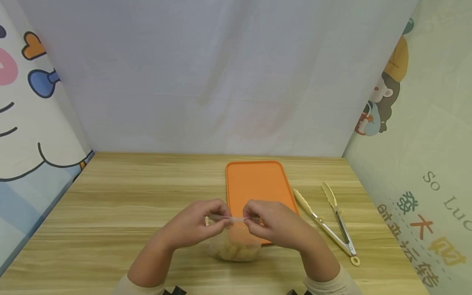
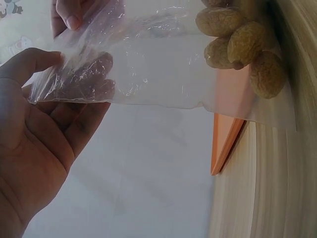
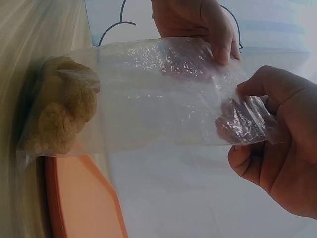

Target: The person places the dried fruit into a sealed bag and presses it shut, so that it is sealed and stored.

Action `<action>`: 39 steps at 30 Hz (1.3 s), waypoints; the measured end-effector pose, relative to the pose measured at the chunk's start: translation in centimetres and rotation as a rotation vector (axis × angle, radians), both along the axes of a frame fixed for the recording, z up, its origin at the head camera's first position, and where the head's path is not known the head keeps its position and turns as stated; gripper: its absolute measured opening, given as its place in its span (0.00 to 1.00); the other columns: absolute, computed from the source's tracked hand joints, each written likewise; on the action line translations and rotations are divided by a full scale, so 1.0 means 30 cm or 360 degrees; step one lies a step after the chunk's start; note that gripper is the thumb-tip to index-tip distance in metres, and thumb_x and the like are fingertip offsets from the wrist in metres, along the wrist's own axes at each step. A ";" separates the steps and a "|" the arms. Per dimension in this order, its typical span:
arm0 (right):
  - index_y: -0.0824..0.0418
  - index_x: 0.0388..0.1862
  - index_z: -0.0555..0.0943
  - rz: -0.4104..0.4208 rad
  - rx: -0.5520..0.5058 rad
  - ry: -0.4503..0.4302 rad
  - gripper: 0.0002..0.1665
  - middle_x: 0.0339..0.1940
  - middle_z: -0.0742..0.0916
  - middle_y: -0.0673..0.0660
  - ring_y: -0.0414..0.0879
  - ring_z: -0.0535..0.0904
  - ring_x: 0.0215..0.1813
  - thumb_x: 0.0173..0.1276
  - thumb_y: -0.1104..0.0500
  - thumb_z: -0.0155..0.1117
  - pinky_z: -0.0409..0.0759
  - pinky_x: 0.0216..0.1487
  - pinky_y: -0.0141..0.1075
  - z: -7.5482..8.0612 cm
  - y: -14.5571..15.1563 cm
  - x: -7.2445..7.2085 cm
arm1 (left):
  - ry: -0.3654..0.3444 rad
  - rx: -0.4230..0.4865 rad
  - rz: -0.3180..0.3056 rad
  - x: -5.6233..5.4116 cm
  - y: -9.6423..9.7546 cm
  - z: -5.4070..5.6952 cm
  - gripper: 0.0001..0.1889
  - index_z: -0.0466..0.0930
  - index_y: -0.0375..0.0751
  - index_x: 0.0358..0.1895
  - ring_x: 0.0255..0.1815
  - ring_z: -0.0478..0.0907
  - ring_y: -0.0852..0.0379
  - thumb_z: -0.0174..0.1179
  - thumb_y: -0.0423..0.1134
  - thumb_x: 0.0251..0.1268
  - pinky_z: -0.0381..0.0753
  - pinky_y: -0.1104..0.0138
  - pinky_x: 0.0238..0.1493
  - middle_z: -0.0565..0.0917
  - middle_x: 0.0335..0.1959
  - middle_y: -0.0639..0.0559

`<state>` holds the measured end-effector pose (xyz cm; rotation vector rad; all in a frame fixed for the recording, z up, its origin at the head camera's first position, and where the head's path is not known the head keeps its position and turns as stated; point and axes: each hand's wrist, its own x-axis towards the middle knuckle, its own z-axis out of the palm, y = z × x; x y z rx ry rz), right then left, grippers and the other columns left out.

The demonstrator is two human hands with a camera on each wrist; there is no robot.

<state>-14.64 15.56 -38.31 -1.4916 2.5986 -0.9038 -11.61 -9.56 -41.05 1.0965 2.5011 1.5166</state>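
Observation:
A clear plastic bag (image 1: 235,250) stands upright over the table, with several wrinkled, tan-brown oval pieces (image 2: 247,44) gathered at its bottom. In the head view, my left hand (image 1: 203,223) pinches the left part of the bag's top edge between thumb and fingers. A short way across, my right hand (image 1: 274,225) pinches the same edge on the right. Between the two hands the edge is drawn into a nearly straight line. Through the film in the right wrist view, the fingertips (image 3: 230,131) of my right hand show behind the plastic.
Behind the bag lies an orange tray (image 1: 256,180), partly covered by the bag and my right hand. To its right rest metal tongs (image 1: 332,233) with cream tips, spread apart. A pale curtain (image 1: 221,82) hangs at the table's back edge, with printed cloths on both sides.

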 end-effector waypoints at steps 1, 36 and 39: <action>0.51 0.34 0.73 0.0002 -0.0003 -0.0003 0.06 0.27 0.76 0.41 0.31 0.66 0.26 0.68 0.62 0.59 0.70 0.26 0.24 -0.001 0.000 0.000 | 0.0001 0.0006 -0.0003 0.000 0.002 0.001 0.03 0.78 0.45 0.40 0.43 0.84 0.61 0.58 0.39 0.72 0.83 0.64 0.49 0.85 0.36 0.57; 0.52 0.37 0.75 0.0011 -0.0066 0.0070 0.04 0.30 0.80 0.41 0.33 0.73 0.30 0.69 0.61 0.60 0.75 0.32 0.23 -0.021 -0.025 0.008 | 0.0083 0.0063 0.0021 0.006 0.030 -0.005 0.02 0.78 0.47 0.40 0.41 0.84 0.63 0.59 0.39 0.72 0.84 0.68 0.46 0.84 0.35 0.58; 0.52 0.37 0.75 0.0011 -0.0091 0.0082 0.05 0.31 0.81 0.41 0.32 0.74 0.31 0.68 0.61 0.61 0.75 0.33 0.23 -0.023 -0.030 0.006 | 0.0070 0.0066 0.0029 0.008 0.033 -0.003 0.02 0.79 0.48 0.41 0.42 0.84 0.62 0.59 0.39 0.72 0.84 0.68 0.46 0.85 0.36 0.56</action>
